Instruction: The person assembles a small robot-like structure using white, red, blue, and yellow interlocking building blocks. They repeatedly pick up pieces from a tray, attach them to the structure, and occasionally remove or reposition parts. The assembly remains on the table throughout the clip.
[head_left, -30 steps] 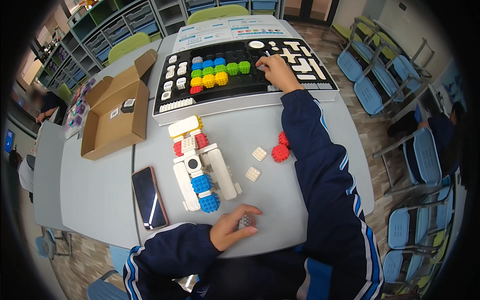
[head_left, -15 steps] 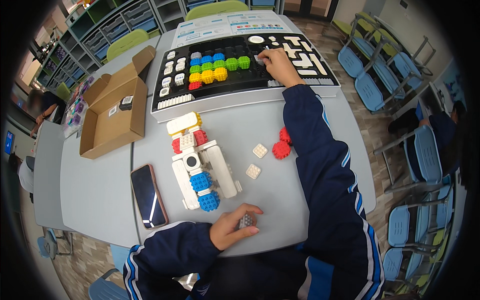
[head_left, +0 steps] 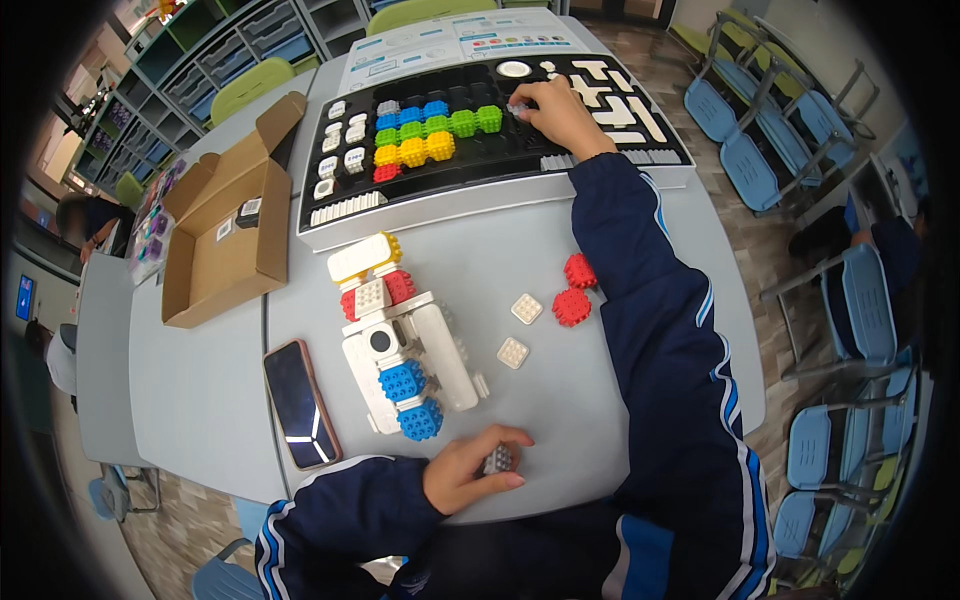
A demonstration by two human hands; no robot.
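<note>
The left hand (head_left: 472, 476) curls its fingers around a grey block (head_left: 498, 460) near the worktop's (head_left: 570, 420) near edge. The right hand's (head_left: 558, 108) fingers touch a pale piece (head_left: 516, 110) in the tray (head_left: 480, 163), beside the green blocks (head_left: 463, 123); I cannot tell whether they grip it. The model (head_left: 422, 340) lies between tray and left hand.

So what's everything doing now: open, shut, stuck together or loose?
Left hand, curled around a grey block
Right hand, touching a grey piece
Block model, joined together
Red blocks, off the model
White squares, lying apart
Tray, open, partly filled
Cardboard box, open
Phone, face up, screen dark
</note>
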